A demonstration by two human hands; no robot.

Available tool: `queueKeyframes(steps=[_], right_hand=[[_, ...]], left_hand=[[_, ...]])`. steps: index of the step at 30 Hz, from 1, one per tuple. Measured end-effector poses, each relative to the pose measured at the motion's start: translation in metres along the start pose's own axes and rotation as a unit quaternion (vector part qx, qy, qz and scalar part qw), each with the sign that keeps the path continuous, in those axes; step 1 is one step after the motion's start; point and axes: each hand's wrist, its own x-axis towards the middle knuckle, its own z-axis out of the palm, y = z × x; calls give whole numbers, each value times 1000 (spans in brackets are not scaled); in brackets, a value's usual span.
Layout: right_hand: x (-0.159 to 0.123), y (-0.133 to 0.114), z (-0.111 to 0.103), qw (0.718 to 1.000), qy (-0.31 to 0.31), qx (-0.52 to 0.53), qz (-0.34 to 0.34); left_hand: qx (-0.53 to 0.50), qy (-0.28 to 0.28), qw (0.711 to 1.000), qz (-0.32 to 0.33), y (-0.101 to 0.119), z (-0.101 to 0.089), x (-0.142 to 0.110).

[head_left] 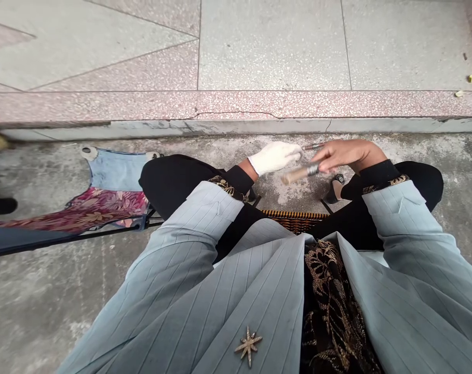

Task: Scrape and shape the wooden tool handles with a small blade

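My left hand [277, 157], in a white knitted glove, is closed, its fingertips at one end of a thin reddish-brown stick [312, 147]. That stick runs toward my bare right hand [342, 155], and its far end is hidden behind the fingers. Gripped in the right hand is a brush [298, 174], smeared by motion, with a pale beige end pointing left and a silvery band near the fingers. Both hands are close together above the concrete ground, in front of my knees.
A low tiled step [236, 106] with a cracked edge runs across the front. Under me is a woven seat [294, 220]. To the left stands a folding chair [107, 208] with blue and red floral fabric. Yellowish leaves [471, 78] lie at the far right.
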Motion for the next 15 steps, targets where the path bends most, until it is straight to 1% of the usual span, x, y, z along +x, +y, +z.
queueKeyframes(steps=[1,2,4,6,8,10,12,14,15], right_hand=[[-6,-2,-3,999,4,49,-18],[-11,-4,-6,993,47,101,-35],[-18,-7,-9,966,173,180,-59],[-19,-8,-10,933,286,214,-51],[-14,-7,-8,915,345,209,-14],[-6,-4,-5,912,369,173,37],[1,-1,-3,917,375,98,96],[8,2,-2,919,354,-20,171],[11,2,-3,917,327,-87,210]], left_hand=[[-41,9,999,3,-1,0,0],[-73,15,997,6,-2,1,0],[-114,18,993,15,-3,4,0],[-143,12,989,32,-5,8,0],[-128,3,991,38,-5,12,1],[-56,-12,998,29,-5,16,2],[27,-33,999,19,-2,18,3],[83,-53,995,22,2,20,3],[103,-62,992,23,4,20,2]])
